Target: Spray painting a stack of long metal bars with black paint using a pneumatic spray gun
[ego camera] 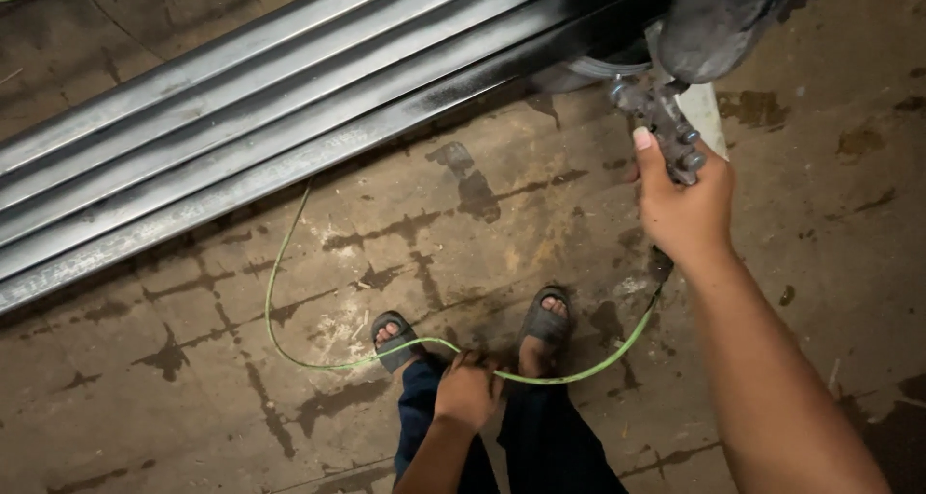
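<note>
Nearest the camera, the left hand [467, 390] is closed, its fingers [475, 363] curled round a thin green rubber hose [289, 354] at knee height, above dark trousers and two feet in grey open sandals [546, 325]. The hose loops across the stained, cracked concrete floor [193, 378] and rises to the right hand [683, 209]. That hand is wrapped tight around the grip of a grimy grey metal spray gun [667, 127], thumb up along its body, with a dark cylindrical cup [719, 16] on top. Beyond, long black-coated steel channel bars [289, 98] lie side by side on the floor, just beside the gun's nozzle.
</note>
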